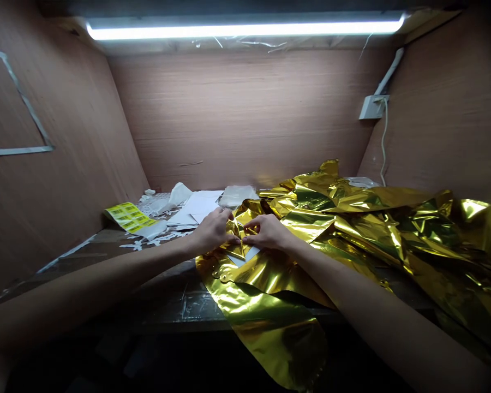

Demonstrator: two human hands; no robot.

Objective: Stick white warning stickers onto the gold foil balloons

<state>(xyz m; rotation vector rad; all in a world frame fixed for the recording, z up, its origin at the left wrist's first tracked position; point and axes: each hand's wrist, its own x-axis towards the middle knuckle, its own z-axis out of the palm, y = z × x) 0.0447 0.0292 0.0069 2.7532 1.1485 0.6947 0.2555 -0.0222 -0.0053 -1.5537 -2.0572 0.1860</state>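
Note:
A shiny gold foil balloon (265, 305), flat and creased, lies over the front edge of the table, its rounded end hanging down. Small round tabs with holes show on its left edge. My left hand (215, 230) pinches a fold of this foil between thumb and fingers. Close on the other side, my right hand (265, 232) grips the same raised fold, fingertips almost meeting the left ones. Just beneath the fold, a piece of white paper (245, 256) shows on the foil. The exact spot under the fingertips is partly hidden.
More crumpled gold foil (376, 229) spreads across the right side. At left lie a yellow label sheet (131, 217), white papers (198, 207) and white scraps (157, 240). Wooden walls enclose the table; a lit tube (245, 30) hangs above, and a socket box (371, 107) with a cable is at right.

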